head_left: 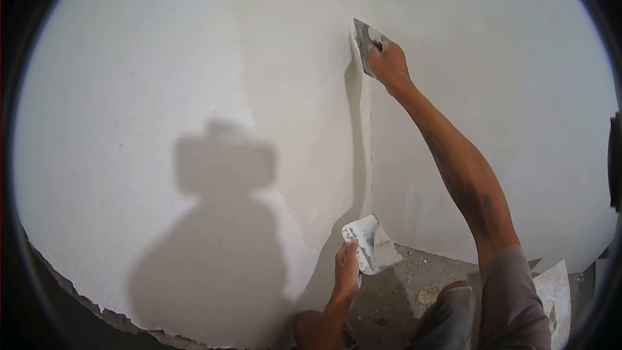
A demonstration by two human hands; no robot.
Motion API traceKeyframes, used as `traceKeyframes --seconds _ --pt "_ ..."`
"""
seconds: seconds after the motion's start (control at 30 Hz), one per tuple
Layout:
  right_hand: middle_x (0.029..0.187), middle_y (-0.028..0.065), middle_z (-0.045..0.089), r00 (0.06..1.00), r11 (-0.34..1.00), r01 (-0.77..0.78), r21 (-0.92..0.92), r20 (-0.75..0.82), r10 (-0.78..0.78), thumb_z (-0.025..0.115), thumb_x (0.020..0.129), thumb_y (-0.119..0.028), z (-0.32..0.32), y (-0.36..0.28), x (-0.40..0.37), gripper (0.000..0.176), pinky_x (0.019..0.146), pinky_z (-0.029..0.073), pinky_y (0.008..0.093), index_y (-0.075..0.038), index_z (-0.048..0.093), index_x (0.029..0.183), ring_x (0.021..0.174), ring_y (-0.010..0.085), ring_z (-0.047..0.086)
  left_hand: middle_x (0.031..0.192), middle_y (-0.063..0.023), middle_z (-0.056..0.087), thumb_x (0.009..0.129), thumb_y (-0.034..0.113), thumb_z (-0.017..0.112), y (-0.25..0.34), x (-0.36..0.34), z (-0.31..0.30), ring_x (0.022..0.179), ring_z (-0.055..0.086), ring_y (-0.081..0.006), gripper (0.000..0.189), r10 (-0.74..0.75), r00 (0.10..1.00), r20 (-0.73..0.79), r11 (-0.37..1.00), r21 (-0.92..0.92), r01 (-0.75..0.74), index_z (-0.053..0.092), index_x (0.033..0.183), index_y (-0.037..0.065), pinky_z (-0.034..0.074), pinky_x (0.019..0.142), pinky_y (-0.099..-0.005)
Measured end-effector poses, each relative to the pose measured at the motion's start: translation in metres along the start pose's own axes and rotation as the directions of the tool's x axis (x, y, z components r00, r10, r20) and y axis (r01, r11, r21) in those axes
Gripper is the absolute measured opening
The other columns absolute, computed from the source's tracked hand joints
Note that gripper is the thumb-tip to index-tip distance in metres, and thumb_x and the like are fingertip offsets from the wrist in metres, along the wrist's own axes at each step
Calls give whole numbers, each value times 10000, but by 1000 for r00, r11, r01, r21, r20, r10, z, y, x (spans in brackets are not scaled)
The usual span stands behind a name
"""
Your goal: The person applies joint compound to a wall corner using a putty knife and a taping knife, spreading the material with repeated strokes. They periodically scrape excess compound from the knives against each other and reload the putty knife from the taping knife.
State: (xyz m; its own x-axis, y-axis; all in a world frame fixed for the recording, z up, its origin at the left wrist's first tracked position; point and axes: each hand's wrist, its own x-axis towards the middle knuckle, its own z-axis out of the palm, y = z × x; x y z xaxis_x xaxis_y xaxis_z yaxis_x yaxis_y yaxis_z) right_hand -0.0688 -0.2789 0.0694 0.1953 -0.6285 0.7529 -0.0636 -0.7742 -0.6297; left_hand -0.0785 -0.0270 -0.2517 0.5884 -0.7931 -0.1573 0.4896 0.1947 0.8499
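My right hand (pixel 389 61) is closed round a metal putty knife (pixel 364 45), high up at the inside corner of the wall (pixel 304 91). The blade's left edge carries a strip of whitish paste and lies close to the corner line. Lower down, my left hand (pixel 348 266) grips a wide plate (pixel 369 243) smeared with white and grey paste, its face turned up near the foot of the corner. A thin dark line of cracks or specks runs down the corner between the two tools.
A dusty concrete floor (pixel 414 285) with crumbs lies below the corner. My knee (pixel 450 317) shows at the bottom, and a paste-stained pale sheet or container (pixel 554 298) stands at the lower right. A shadow (pixel 220 253) falls across the left wall. Dark objects (pixel 615 162) edge the far right.
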Motion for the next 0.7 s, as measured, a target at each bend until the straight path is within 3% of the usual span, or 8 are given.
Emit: traceKeyframes --seconds 0.1,0.23,0.33,0.43,0.57,0.7 --pt "891 237 654 1000 1000 -17 -26 12 17 470 876 -116 4 -5 4 264 793 480 403 77 607 993 835 340 633 1019 -84 643 993 191 478 16 -11 11 909 618 -142 316 -13 998 -69 997 69 18 579 1179 -43 489 806 -280" --pt "878 221 654 996 998 -58 -39 68 60 478 848 -100 12 -10 12 256 779 480 410 81 614 969 813 311 635 1038 -79 645 1000 194 476 10 -8 4 918 616 -141 315 -31 999 18 999 -38 31 576 1191 -37 487 817 -281" --pt "895 217 662 981 992 -129 16 145 125 490 820 -91 21 -13 12 311 786 484 395 92 625 1031 823 301 641 1047 -75 646 1004 193 474 3 -1 -2 927 614 -138 309 -79 996 48 993 -80 83 575 1191 -31 481 832 -278" --pt "1010 230 668 991 993 -75 95 122 63 494 799 -82 26 -25 1 408 837 495 369 88 610 1151 902 315 653 1047 -71 646 1005 195 474 5 -1 -2 939 609 -136 302 -96 994 60 991 -85 101 579 1182 -26 475 843 -275" --pt "1226 248 597 998 999 -13 51 60 10 484 784 -42 34 -49 -26 489 960 474 364 64 567 1254 1076 349 618 1031 -62 641 1006 204 478 1 1 -5 936 590 -129 294 -118 992 55 991 -50 121 593 1156 -22 461 842 -276" --pt "1165 239 580 928 928 373 -5 -10 -373 511 749 2 58 -58 -71 532 973 451 393 66 534 1277 1063 375 580 1005 -46 628 1005 210 483 -12 10 -14 908 557 -117 294 -44 996 82 999 -9 45 606 1128 -27 441 826 -271"
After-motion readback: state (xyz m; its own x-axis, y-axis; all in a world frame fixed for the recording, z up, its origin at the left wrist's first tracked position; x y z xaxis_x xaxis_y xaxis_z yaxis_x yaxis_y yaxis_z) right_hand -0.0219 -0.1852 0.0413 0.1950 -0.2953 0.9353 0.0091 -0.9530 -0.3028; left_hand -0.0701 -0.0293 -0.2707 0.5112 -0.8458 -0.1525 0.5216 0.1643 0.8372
